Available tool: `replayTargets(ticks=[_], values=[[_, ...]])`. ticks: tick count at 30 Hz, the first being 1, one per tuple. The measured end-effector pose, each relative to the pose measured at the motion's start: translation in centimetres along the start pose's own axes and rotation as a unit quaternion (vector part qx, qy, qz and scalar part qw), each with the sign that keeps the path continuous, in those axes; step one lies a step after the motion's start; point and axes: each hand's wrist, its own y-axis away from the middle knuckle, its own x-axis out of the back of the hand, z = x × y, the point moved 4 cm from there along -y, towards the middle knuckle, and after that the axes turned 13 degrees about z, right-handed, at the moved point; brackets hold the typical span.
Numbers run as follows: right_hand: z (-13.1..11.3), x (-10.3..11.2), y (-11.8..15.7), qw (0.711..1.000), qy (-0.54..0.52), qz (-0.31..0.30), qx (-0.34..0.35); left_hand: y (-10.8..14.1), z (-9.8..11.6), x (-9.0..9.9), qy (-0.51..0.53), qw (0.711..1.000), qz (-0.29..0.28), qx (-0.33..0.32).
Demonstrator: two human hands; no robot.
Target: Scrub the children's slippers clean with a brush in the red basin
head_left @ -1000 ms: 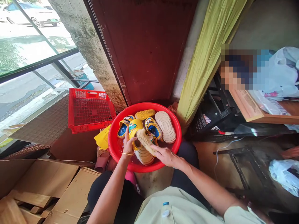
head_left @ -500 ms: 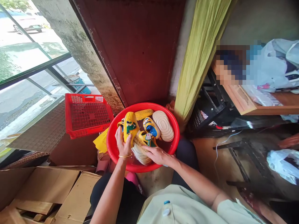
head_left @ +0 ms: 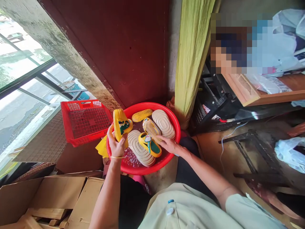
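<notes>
My left hand (head_left: 116, 144) is closed around a yellow child's clog (head_left: 121, 125) with a green cartoon print, raised over the left rim of a red basin (head_left: 176, 127). Part of another patterned yellow piece shows behind that clog; I cannot tell whether it is separate. My right hand (head_left: 168, 144) grips a tan-bristled scrubbing brush (head_left: 153, 131), which lies across a yellow clog in the basin. Just below it, a yellow clog with a green insole (head_left: 154, 148) rests on pale ridged soles (head_left: 139, 149). Dark, foamy water surrounds them.
Also in the basin are a yellow sole (head_left: 142, 115) and more pale ridged soles (head_left: 163, 124). A red plastic crate (head_left: 88, 119) stands to the left, above cardboard boxes (head_left: 57, 194). A yellow-green curtain (head_left: 190, 63) hangs behind, with a wooden table (head_left: 252, 95) at right.
My left hand has moved left and up with the yellow clog, away from the brush. My right hand has shifted slightly right with the brush. The green-insole clog and pale soles show more fully.
</notes>
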Motion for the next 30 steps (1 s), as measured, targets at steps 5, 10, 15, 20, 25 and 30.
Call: replayTargets(ticks=[5, 10, 15, 20, 25, 30], values=[[1.8, 0.2, -1.1, 0.996, -0.046, 0.074, -0.035, 0.2, 2.0, -2.0, -0.046, 0.991, 0.066, -0.103], [1.5, 0.3, -1.4, 0.995, -0.047, 0.09, -0.015, 0.1, 2.9, -2.9, -0.088, 0.983, 0.083, -0.136], [1.3, 1.1, -1.7, 0.99, -0.052, 0.13, -0.024, -0.4, 2.9, -3.7, -0.09, 0.982, 0.069, -0.151], [1.2, 1.3, -1.7, 0.987, -0.054, 0.15, -0.032, 0.6, 1.1, -5.5, -0.006, 0.999, 0.025, -0.024], [1.7, 1.6, -1.6, 0.979, -0.057, 0.174, -0.091, 3.2, -0.7, -5.2, 0.102, 0.971, -0.068, 0.206], [2.0, 1.2, -1.8, 0.979, -0.081, 0.147, -0.114, 3.5, -0.2, -3.9, 0.135, 0.964, -0.105, 0.205]])
